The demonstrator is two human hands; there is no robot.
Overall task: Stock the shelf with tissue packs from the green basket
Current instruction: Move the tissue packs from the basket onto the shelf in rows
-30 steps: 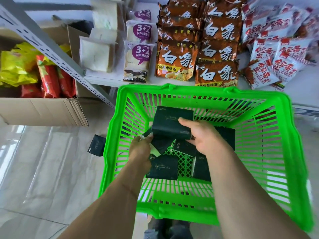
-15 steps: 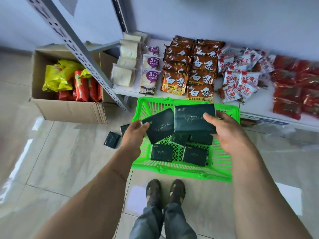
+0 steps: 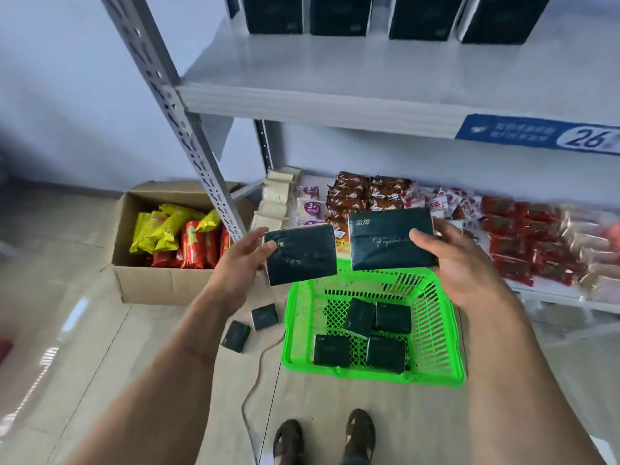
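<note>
Left hand (image 3: 242, 263): closed on one dark tissue pack (image 3: 301, 254), raised above the green basket (image 3: 436, 330).
Right hand (image 3: 463, 263): closed on a second, larger-looking pack (image 3: 389, 239), thumb across its face.
Basket: on the floor before the shelf (image 3: 335, 105), four packs inside.
Floor: two loose packs (image 3: 250, 325) beside the basket.
Shelf top: dark packs lined up (image 3: 340, 13).

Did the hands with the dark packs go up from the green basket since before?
Yes. The left hand and right hand rose with their tissue packs, from inside the green basket to above its rim.
</note>
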